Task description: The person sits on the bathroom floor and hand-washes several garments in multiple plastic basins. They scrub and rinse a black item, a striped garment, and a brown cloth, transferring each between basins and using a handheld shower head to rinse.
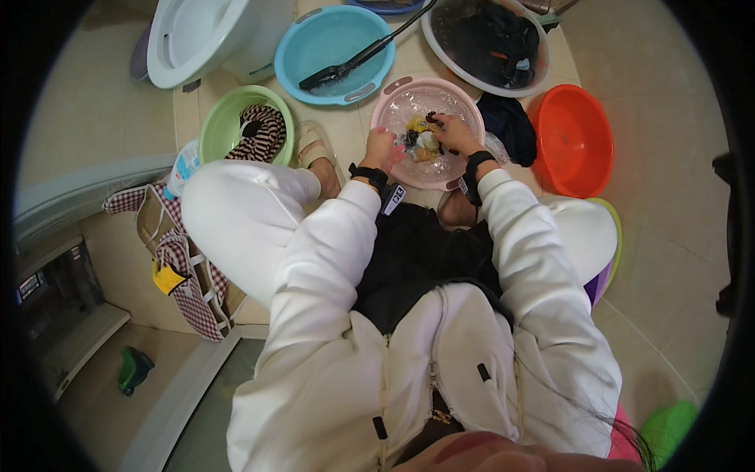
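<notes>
In front of me a pink plastic basin (pixel 402 174) holds water and a cluster of small items (pixel 423 141), yellow, white, black and brown, perhaps hair ties. My right hand (pixel 457 134) reaches over its right side and pinches a small dark-brown item (pixel 433 118). At the basin's left rim is my left hand (pixel 382 150), its fingers apart and nothing visible in them. Black straps circle both wrists. Clear plastic (pixel 496 147) lies against the right side of the basin, beside a dark cloth (pixel 508 131).
A blue basin (pixel 289 62) of water holds a black shower head (pixel 330 75). Dark laundry (pixel 498 44) soaks in a white basin (pixel 545 65). Striped cloth (pixel 268 133) fills a green basin (pixel 213 127). An orange basin (pixel 575 141) stands right. A toilet (pixel 194 41) and checked fabric (pixel 197 295) are left.
</notes>
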